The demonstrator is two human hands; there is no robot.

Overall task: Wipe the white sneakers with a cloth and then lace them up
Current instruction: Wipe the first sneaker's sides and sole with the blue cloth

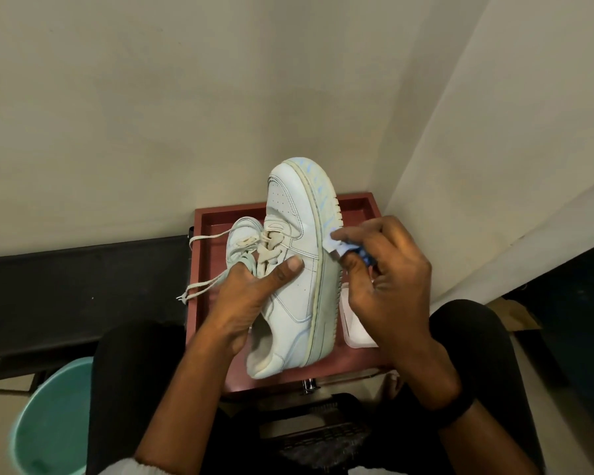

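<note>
A white sneaker [295,255] is held up on its side above the red tray [357,207], toe pointing away, sole edge facing right. My left hand [254,296] grips it at the laces and tongue, thumb across the side panel. My right hand [388,269] pinches a small blue and white cloth [340,246] against the sole rim. Blue streaks run along the sole's edge near the toe. A second white sneaker [242,234] lies in the tray behind the first, its loose cream laces [203,289] trailing off the tray's left edge.
The tray sits on a small stand between my knees, against a beige wall. A white flat container [355,323] lies in the tray under my right wrist. A teal bucket [48,423] stands on the floor at lower left. A dark ledge runs along the left.
</note>
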